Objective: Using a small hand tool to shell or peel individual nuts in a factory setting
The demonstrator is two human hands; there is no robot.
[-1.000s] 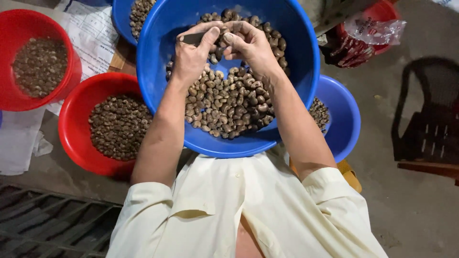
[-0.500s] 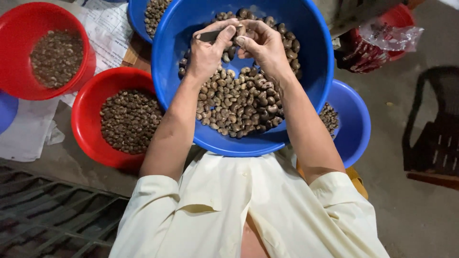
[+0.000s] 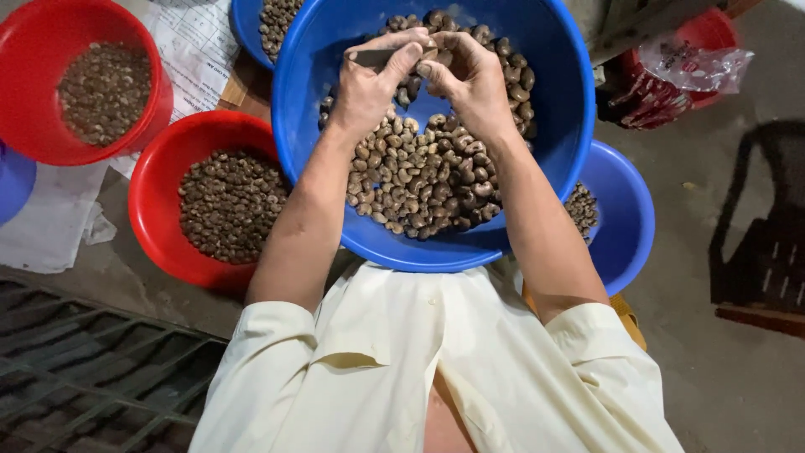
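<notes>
Head view: my left hand (image 3: 365,84) still grips a small dark blade-like tool (image 3: 375,57), and my right hand (image 3: 474,80) has stayed against it, fingertips pinched on something too small to tell, probably one nut, both now slightly higher over the big blue basin (image 3: 570,109), so the work goes on in place. That basin holds a heap of brown nuts (image 3: 419,176); two red bowls (image 3: 159,210) hold darker ones, and a lower blue bowl (image 3: 629,218) holds a few.
</notes>
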